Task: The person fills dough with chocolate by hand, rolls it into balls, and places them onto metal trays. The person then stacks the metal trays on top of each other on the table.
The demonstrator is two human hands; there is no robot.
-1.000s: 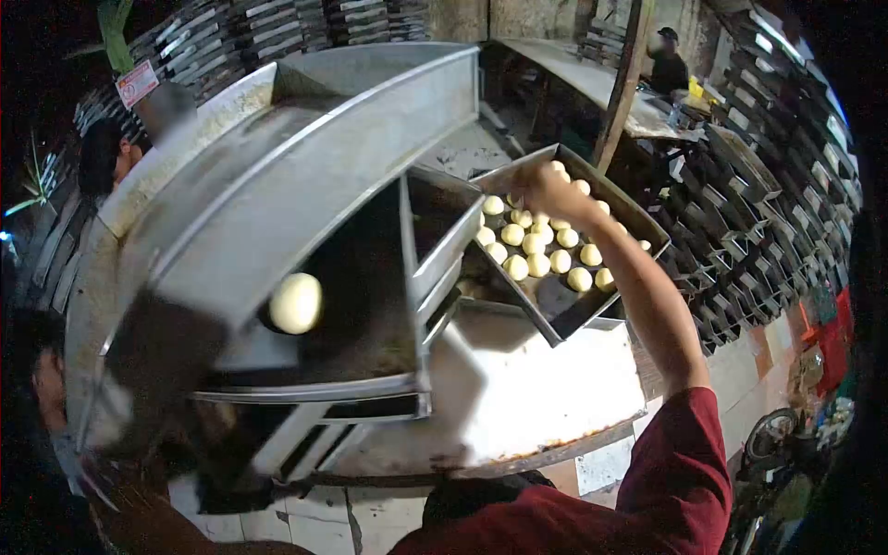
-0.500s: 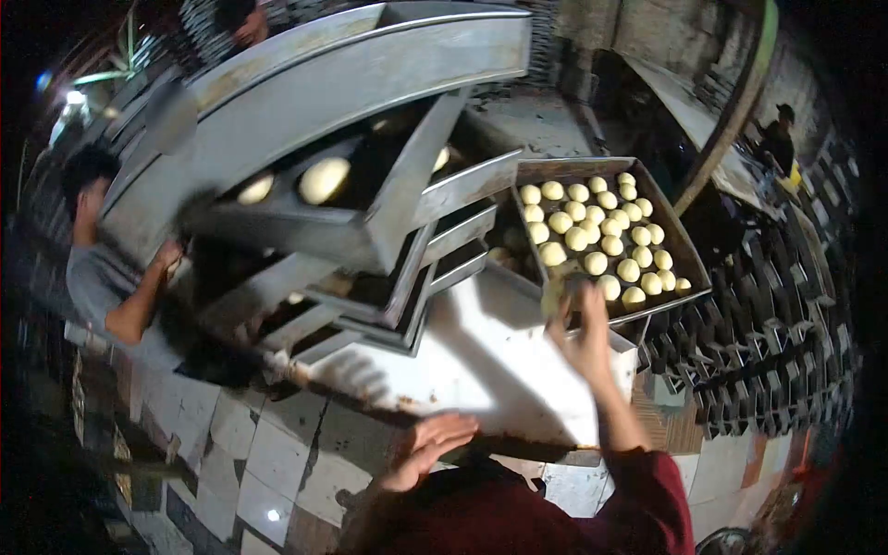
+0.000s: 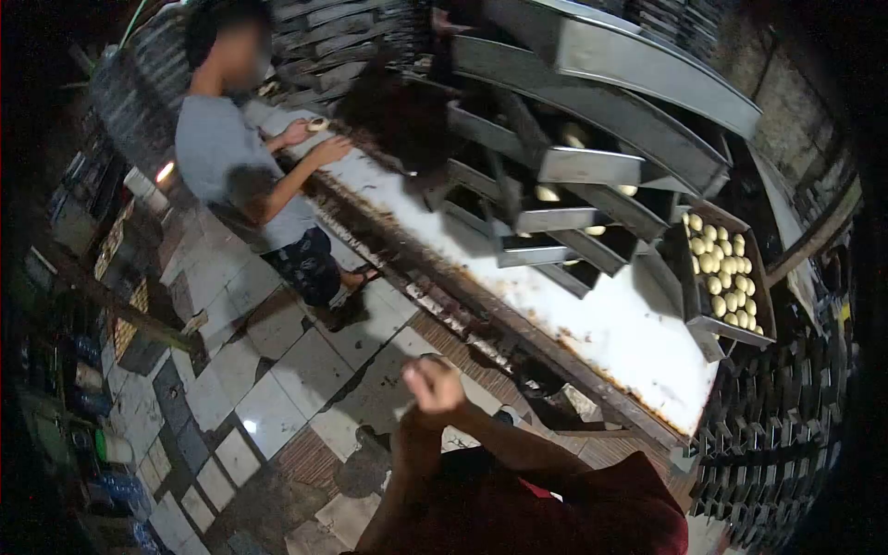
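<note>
Dough balls (image 3: 717, 264): pale, round, sitting close together in rows in a dark metal tray (image 3: 690, 298) at the far right end of the white worktop (image 3: 592, 319), well apart from the wearer's hands.

Handling, as a judgement: each ball is light, soft and easily dented, and probably a little tacky. Best taken by cupping from the sides and below with loose fingers, not pinched from the top. The loaded tray is stiff and heavier (grip by opposite rims, kept level so the rows do not roll).

Left hand (image 3: 433, 384): raised in front of the chest over the tiled floor (image 3: 277, 370), fingers curled in to a fist. Whether anything is enclosed cannot be told. Right hand: a second forearm seems to run toward the same spot, but the hand itself cannot be made out, so its state cannot be told.

Containers: a tiered steel rack (image 3: 592, 166) stands on the worktop beside the tray. Its slanted shelves show a few pale dough pieces (image 3: 548, 193) in the dark gaps. Stacked empty pans (image 3: 777, 435) stand below right.

At the far end of the worktop a co-worker in a grey shirt (image 3: 231, 157) has both hands at the table edge, with a small pale piece (image 3: 317, 123) at the fingers.
</note>
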